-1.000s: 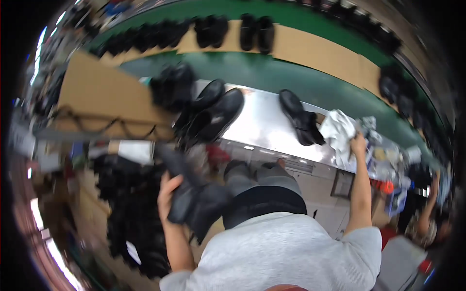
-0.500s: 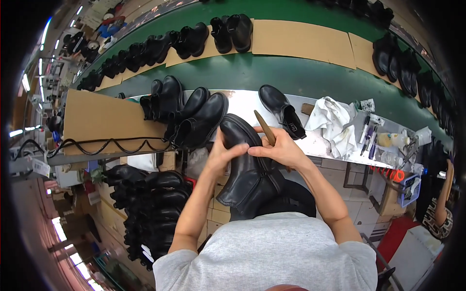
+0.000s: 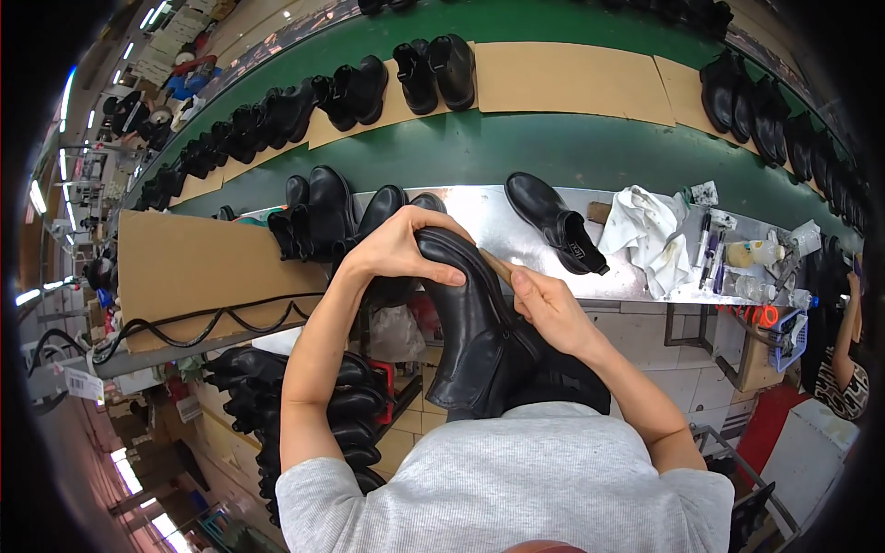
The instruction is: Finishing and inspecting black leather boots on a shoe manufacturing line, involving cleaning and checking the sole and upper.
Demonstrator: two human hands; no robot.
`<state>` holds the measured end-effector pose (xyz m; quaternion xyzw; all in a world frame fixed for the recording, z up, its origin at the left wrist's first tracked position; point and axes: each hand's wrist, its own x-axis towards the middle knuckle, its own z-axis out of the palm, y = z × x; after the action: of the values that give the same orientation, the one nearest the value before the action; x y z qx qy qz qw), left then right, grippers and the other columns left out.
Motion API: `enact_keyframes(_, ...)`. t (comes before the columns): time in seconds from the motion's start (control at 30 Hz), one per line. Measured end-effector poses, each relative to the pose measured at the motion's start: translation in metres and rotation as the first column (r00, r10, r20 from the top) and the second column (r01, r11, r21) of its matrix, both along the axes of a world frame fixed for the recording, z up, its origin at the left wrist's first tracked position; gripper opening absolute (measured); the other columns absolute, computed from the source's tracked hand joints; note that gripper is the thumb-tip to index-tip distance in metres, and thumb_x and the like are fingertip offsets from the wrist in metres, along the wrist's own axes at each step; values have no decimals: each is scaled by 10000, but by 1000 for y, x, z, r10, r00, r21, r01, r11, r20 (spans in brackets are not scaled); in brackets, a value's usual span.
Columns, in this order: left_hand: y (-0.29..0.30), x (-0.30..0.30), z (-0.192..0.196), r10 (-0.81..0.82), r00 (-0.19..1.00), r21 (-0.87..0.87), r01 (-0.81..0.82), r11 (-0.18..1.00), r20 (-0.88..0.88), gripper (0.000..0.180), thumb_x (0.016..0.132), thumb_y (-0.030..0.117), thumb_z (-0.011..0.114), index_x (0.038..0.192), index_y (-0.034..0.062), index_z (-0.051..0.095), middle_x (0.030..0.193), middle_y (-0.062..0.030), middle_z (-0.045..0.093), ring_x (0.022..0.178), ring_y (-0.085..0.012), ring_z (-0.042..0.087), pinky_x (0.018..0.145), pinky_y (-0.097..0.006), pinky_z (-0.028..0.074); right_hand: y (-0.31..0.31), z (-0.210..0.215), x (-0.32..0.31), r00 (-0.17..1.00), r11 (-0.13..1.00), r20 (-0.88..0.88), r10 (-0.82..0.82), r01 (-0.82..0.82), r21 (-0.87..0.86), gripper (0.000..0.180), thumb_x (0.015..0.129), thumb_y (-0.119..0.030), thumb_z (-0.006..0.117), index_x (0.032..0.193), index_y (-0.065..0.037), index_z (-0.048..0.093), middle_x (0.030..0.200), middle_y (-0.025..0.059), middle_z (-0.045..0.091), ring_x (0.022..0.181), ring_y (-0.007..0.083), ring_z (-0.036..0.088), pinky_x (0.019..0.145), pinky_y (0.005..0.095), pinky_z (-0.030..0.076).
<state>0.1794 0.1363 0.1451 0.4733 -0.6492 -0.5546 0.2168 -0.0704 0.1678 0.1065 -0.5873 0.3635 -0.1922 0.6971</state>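
Note:
A black leather ankle boot (image 3: 465, 334) stands tilted in front of my body, its toe pointing away from me. My left hand (image 3: 411, 247) is closed over the toe, thumb on the upper and fingers wrapped round the far edge. My right hand (image 3: 551, 308) grips a thin brown stick-like tool (image 3: 496, 265); its tip meets the edge of the sole near the toe on the right side. Just beyond, another black boot (image 3: 553, 221) lies on the metal worktop (image 3: 470, 207). Several more black boots (image 3: 323, 212) stand close by on the left.
A crumpled white cloth (image 3: 650, 240), pens (image 3: 708, 253) and small bottles (image 3: 751, 288) lie at right. Behind runs a green conveyor (image 3: 553, 147) with boots on cardboard (image 3: 576, 81). A stack of black boots (image 3: 323, 405) stands lower left. At far right, another person's arm (image 3: 850, 323) shows.
My left hand has moved from the boot's side up over its toe. My right hand has turned the tool from pointing away to lying against the sole edge.

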Motion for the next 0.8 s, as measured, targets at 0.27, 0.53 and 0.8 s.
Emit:
enact_keyframes(0.27, -4, -1, 6, 29, 1000, 104, -28, 994, -7, 405, 580, 164, 859, 885, -23, 670, 744, -30, 655, 691, -89, 598, 651, -210, 471, 4, -2, 11, 995, 995, -94, -19, 10, -96, 517, 991, -407, 317, 1262, 4, 478, 647, 110, 501, 608, 208, 532, 606, 326, 427)
enact_keyframes(0.53, -3, -6, -6, 40, 997, 34, -43, 999, 64, 354, 601, 184, 838, 840, -20, 676, 752, -70, 670, 704, -110, 603, 705, -244, 475, 4, -4, 21, 960, 952, -276, -54, -35, -305, 320, 983, -283, 351, 1002, 1, 498, 661, 275, 567, 683, 481, 558, 586, 508, 430)
enact_keyframes(0.8, -7, -10, -7, 26, 995, -18, -25, 1000, 93, 359, 597, 215, 836, 816, -25, 682, 718, -88, 666, 668, -133, 605, 665, -256, 471, 4, -12, 24, 974, 945, -195, -113, 45, -325, 316, 979, -264, 363, 895, 17, 481, 593, 275, 539, 619, 491, 538, 553, 528, 414)
